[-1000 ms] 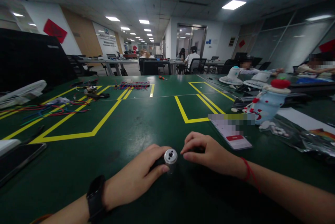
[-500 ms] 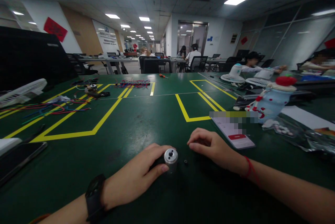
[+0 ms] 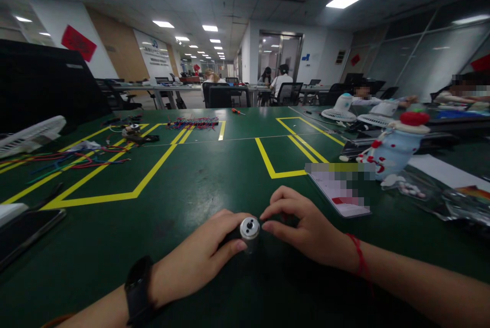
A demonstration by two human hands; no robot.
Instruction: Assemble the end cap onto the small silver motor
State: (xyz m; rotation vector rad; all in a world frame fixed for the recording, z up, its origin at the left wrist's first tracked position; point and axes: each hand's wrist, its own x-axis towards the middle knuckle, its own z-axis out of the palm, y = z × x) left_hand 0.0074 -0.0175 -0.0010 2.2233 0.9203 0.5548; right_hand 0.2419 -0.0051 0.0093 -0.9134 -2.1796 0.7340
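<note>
A person's left hand (image 3: 206, 249), wearing a black watch (image 3: 138, 284), wraps thumb and finger around a silver metal cylinder (image 3: 250, 233), a closed grip on its sides. The cylinder stands upright on a dark green bench (image 3: 199, 174), at near centre, its round top showing dark holes. The right hand (image 3: 306, 228), with a red cord (image 3: 359, 251) at the wrist, is just right of it, thumb and index fingertips close together by the rim; whether this grip has hold of anything small, or touches the cylinder, cannot be told. Beyond the right hand lies a phone (image 3: 350, 209), near a pale blue bottle (image 3: 398, 150). Loose coloured wires (image 3: 86, 157) lie at left.
</note>
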